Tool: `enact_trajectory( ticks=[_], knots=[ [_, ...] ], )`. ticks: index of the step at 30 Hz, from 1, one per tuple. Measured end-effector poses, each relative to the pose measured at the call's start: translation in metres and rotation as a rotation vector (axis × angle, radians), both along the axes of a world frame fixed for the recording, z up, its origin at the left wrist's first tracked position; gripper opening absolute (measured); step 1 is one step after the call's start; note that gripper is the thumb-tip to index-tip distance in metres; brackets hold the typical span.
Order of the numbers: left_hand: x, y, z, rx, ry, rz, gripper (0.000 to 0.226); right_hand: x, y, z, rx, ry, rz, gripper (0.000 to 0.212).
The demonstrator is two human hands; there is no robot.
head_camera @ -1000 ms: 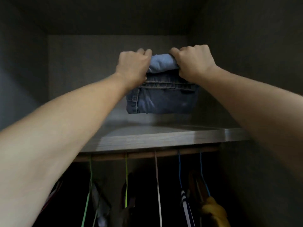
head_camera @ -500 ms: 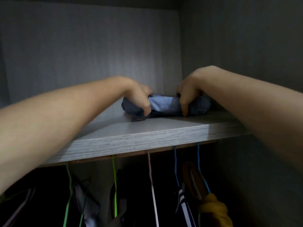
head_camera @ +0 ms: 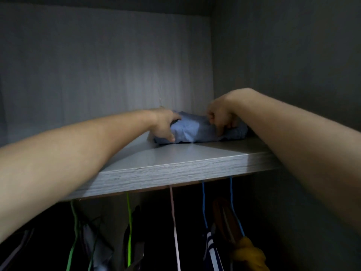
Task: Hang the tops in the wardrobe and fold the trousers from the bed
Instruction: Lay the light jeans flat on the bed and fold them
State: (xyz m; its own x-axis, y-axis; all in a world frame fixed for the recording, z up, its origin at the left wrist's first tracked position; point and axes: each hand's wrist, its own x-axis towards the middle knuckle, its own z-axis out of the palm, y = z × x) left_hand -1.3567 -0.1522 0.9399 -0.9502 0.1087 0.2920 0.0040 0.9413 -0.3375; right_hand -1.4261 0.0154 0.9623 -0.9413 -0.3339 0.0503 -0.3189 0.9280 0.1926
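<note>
Folded blue jeans [head_camera: 193, 132] lie on the grey wardrobe shelf [head_camera: 175, 169], near its back right corner. My left hand [head_camera: 165, 124] rests against the left end of the bundle, thumb below and fingers over the top. My right hand [head_camera: 219, 116] is curled over the right end, fingers pinching the denim. Both forearms reach up over the shelf's front edge.
Below the shelf, tops hang on coloured hangers: green [head_camera: 129, 227], pink [head_camera: 174, 227] and blue [head_camera: 204, 208]. A yellow garment [head_camera: 248, 255] hangs at the right. The wardrobe's right wall [head_camera: 283, 65] stands close beside the jeans.
The jeans went from held up in the air to lying on the shelf, then slid a little further back. Both hands stayed on them.
</note>
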Motion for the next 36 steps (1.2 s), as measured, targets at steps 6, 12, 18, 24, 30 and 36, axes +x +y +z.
enact_trajectory(
  ticks=[6, 12, 18, 24, 30, 36],
  knots=[
    [0.003, 0.000, -0.007, 0.100, -0.006, -0.004, 0.085, 0.009, 0.007, -0.010, -0.001, 0.102, 0.010, 0.025],
    [0.035, -0.014, 0.014, 0.343, 0.094, -0.002, 0.061, 0.043, 0.032, -0.018, -0.359, 0.296, 0.085, 0.032],
    [0.101, -0.014, -0.011, 0.195, 0.510, -0.027, 0.054, 0.078, 0.050, -0.048, -0.691, 0.683, 0.177, 0.058],
    [0.165, 0.007, -0.082, 0.225, 0.988, -0.149, 0.057, 0.131, 0.055, -0.104, -1.040, 0.878, 0.359, 0.052],
    [0.201, 0.007, -0.183, 0.135, 0.999, -0.085, 0.058, 0.166, 0.049, -0.191, -0.841, 1.014, 0.439, 0.056],
    [0.246, -0.004, -0.286, 0.183, 0.716, 0.077, 0.061, 0.215, 0.034, -0.308, -0.632, 0.746, 0.284, 0.070]
  ],
)
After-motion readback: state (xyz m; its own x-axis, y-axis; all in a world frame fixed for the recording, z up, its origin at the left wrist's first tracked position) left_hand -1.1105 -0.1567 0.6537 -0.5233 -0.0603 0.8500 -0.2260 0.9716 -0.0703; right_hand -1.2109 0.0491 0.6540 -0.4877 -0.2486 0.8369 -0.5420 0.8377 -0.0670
